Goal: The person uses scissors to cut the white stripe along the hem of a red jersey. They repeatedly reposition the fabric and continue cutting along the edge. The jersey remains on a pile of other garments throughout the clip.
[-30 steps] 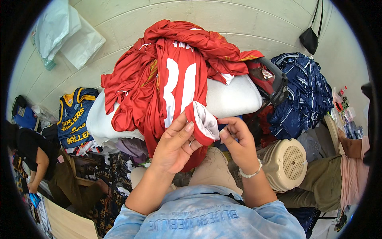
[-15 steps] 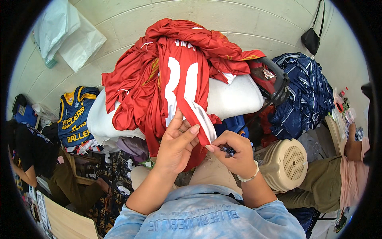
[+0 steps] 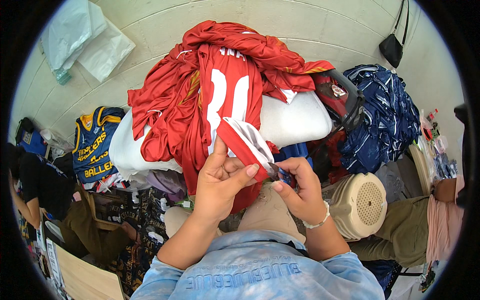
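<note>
While the edge work appears under way rather than finished, with what is done or left not showing clearly, the left hand [image 3: 220, 182] is pinching a red-and-white cloth end [image 3: 237, 147] just before the red jersey pile [image 3: 167, 112]. Half curled, the right hand [image 3: 303, 192] is gripping a small blue-handled metal tool [image 3: 284, 176] at the cloth's lower corner. Its red band is slanting downward, its creased white inside gaping.

Your right fingers [image 3: 298, 165] are covering part of a small blue tool [image 3: 284, 176], perhaps a snipper; red jerseys [image 3: 170, 120] are hiding much of the white padded surface [image 3: 296, 122].
</note>
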{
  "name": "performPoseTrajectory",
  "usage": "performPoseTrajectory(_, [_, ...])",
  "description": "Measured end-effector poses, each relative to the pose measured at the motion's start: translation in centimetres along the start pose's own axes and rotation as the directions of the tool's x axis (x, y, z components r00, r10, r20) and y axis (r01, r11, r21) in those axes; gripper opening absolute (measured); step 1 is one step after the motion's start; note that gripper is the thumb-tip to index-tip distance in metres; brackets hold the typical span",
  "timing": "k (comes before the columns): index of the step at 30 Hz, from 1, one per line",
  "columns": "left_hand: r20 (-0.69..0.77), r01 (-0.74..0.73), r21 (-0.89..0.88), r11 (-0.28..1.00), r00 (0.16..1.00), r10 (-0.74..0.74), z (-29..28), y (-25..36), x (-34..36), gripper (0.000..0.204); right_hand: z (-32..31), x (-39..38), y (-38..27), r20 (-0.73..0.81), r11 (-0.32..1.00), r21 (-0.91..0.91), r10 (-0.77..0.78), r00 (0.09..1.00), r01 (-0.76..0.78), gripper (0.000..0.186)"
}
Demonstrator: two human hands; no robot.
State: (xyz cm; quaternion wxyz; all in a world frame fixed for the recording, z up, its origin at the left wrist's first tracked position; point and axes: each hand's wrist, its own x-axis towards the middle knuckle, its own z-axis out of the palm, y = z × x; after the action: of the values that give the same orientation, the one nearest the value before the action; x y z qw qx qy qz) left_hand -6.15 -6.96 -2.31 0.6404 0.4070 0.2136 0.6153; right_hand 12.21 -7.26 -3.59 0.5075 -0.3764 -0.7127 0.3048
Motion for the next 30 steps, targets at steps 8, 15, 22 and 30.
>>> performPoseTrajectory(8, [0.001,0.005,0.009,1.000,1.000,-0.005,-0.1,0.2,-0.3,0.081,-0.1,0.1,-0.4,-0.068,0.969,-0.173,-0.190,0.979,0.176,0.040])
performPoseTrajectory(15, [-0.002,0.026,-0.010,1.000,1.000,-0.026,0.1,0.4,-0.6,0.083,-0.2,0.1,-1.1,-0.039,0.967,-0.178,-0.193,0.980,0.183,0.037])
performPoseTrajectory(22, [0.001,-0.017,0.022,1.000,1.000,0.017,0.2,0.4,-0.5,0.082,-0.1,0.4,-1.3,-0.046,0.976,-0.124,-0.184,0.982,0.177,0.033])
performPoseTrajectory(30, [0.050,-0.003,-0.004,1.000,0.999,0.003,0.0,1.0,-0.3,0.081,0.5,0.8,-1.1,-0.087,0.976,-0.132,-0.187,0.979,0.174,0.026])
